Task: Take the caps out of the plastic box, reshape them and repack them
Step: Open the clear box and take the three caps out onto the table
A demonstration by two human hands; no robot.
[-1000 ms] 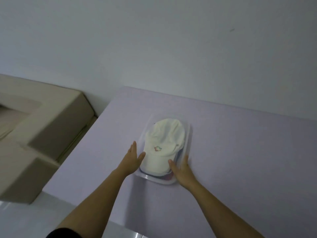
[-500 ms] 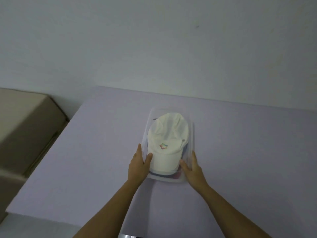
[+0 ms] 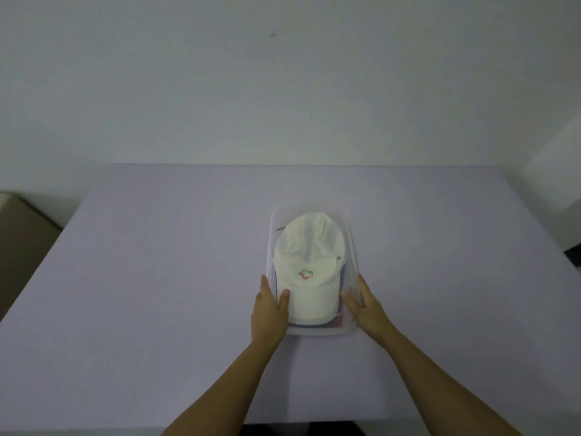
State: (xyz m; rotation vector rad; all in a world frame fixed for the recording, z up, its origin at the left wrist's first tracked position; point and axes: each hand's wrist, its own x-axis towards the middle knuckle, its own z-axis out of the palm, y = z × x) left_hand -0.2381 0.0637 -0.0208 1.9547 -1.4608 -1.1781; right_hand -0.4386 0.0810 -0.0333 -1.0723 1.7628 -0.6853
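Observation:
A clear plastic box [image 3: 274, 215] sits in the middle of a lilac table. A white cap [image 3: 309, 265] with a small coloured logo lies on top inside it, brim toward me. Edges of darker caps [image 3: 333, 324], blue and red, show beneath it. My left hand [image 3: 268, 313] holds the box's left side near the front corner, fingers straight along the wall, thumb over the rim touching the white cap. My right hand [image 3: 366, 306] holds the right side the same way, thumb inside the rim.
The lilac table [image 3: 157, 278] spreads wide on all sides of the box and ends at a plain white wall behind. A beige piece of furniture [image 3: 22, 234] stands off the table's left edge.
The view has swung right and squared up to the table. The box and both hands now sit centred; the hands keep the same hold on the box's sides.

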